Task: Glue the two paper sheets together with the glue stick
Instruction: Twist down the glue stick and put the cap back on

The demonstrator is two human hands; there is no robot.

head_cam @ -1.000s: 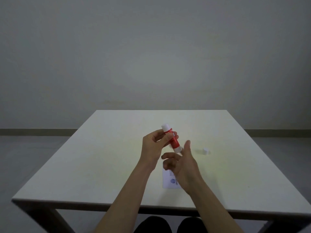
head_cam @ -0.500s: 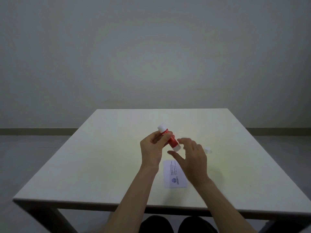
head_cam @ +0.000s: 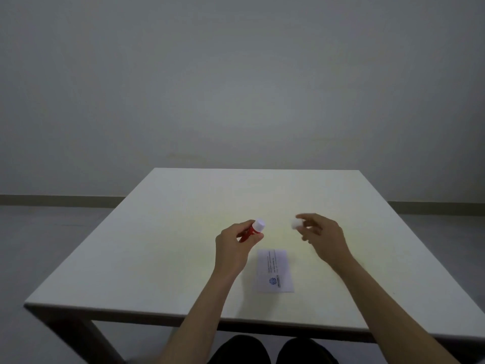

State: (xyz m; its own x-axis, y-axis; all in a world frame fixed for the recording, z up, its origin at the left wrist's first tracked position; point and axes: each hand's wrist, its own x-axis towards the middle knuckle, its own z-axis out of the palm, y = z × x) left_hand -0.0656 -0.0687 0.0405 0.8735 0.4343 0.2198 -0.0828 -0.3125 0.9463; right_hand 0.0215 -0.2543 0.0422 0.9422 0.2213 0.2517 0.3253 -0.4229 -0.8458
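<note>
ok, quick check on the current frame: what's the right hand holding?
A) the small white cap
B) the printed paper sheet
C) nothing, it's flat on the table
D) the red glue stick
A: the right hand pinches the small white cap at its fingertips above the table, while the left hand grips the red glue stick and the paper sheet lies untouched between them.

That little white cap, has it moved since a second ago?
Yes. The white cap lay on the table to the right of the paper sheet; now the right hand pinches it, apparently lifted off the tabletop.
</note>
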